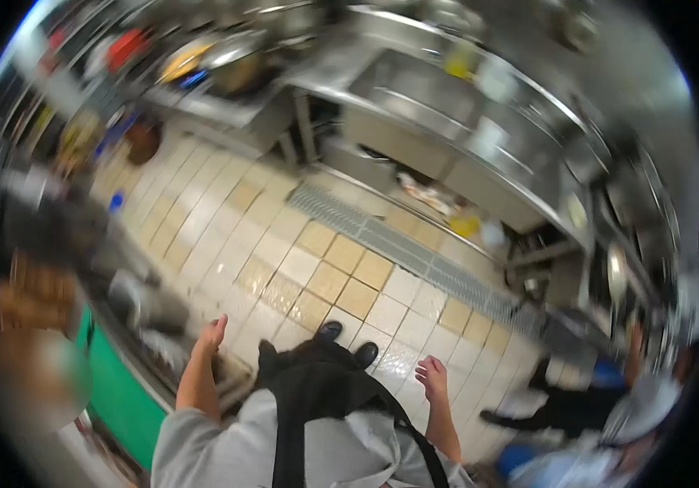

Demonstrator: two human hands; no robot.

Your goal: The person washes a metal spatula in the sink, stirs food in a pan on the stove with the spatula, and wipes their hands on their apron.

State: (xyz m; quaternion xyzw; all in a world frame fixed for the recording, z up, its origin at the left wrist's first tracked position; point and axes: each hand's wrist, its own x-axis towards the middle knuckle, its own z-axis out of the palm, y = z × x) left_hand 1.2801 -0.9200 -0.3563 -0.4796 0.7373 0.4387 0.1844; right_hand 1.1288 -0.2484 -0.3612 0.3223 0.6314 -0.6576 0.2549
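My left hand hangs over the tiled floor, beside the counter on the left. Its fingers look loosely extended, and nothing shows in them. On the other side of my body, my right hand is held above the tiles, its fingers slightly curled and apart, with no object in it. Both hands are away from any surface. Between them are my black apron and my dark shoes.
A steel sink stands beyond a floor drain. Pots sit at the upper left. A green board lies at the left. Another person is at the lower right, near a second person's capped head.
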